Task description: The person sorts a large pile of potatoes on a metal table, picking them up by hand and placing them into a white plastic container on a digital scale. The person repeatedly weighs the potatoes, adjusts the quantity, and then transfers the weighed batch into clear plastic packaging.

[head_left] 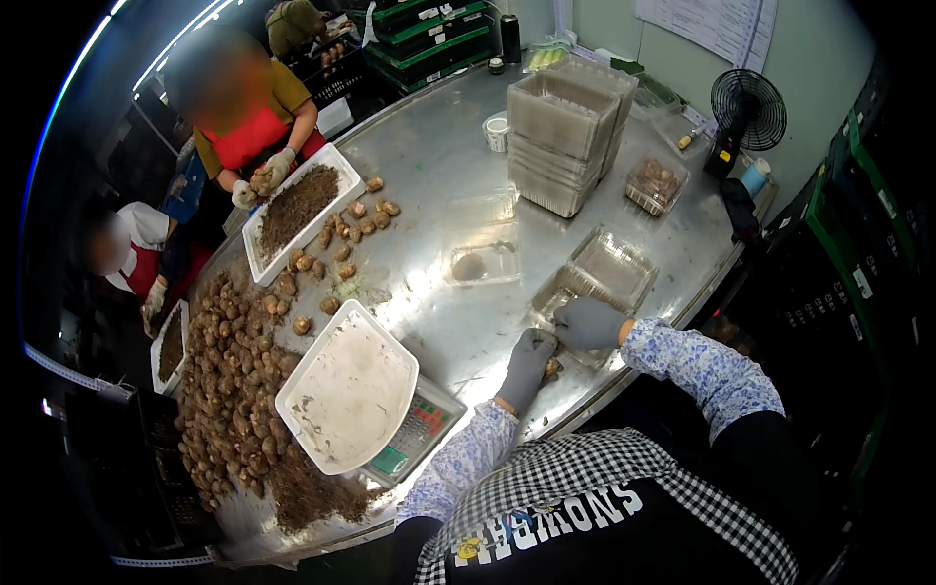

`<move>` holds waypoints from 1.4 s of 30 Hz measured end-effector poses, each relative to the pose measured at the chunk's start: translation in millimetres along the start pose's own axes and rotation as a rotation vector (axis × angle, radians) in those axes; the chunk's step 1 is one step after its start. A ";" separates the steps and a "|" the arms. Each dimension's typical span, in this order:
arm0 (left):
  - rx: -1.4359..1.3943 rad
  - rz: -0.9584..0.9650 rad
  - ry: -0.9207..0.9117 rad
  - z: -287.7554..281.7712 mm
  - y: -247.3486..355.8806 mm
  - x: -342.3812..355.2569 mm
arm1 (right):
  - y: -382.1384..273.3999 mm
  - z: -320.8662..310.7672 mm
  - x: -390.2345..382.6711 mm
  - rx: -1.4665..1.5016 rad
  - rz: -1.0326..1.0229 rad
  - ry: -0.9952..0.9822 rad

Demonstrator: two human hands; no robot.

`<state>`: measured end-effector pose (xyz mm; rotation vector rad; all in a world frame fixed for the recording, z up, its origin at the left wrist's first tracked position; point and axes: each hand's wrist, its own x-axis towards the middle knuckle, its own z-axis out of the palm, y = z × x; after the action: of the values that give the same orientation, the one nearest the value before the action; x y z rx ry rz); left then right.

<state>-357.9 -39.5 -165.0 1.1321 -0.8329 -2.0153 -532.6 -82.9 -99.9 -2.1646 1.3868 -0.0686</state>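
A clear plastic clamshell box (612,267) lies unfolded on the metal table near its right front edge. My right hand (590,325), in a grey glove, reaches over the nearer half of the box with its fingers curled in. Close beside it, my left hand (526,369), also grey-gloved, is closed at the box's left near edge. The fingertips of both hands almost meet, and whatever they grip is hidden. A brown taro-like tuber (553,369) shows just right of my left hand.
Left of me, a white scoop-shaped tray (349,388) rests on a scale (427,421). Beyond lies a heap of tubers (229,375). Stacked clear boxes (561,136), a filled box (656,185) and a black fan (746,109) stand farther back. Two co-workers handle tubers by white trays (255,255).
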 end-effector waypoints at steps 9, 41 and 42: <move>-0.012 0.034 -0.005 2.6 -7.4 -2.5 | 21.2 -2.8 12.2 0.217 0.083 -0.206; 0.569 0.779 0.733 -76.4 100.4 -179.6 | -175.6 -47.4 -0.4 -0.092 -0.753 0.560; 0.713 0.861 0.810 -95.3 90.5 -198.8 | -191.7 -39.9 10.9 -0.120 -0.847 0.525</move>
<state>-172.5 47.8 -43.3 1.4414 -1.2998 -0.4632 -383.3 -50.5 23.0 -2.8103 0.5997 -0.9390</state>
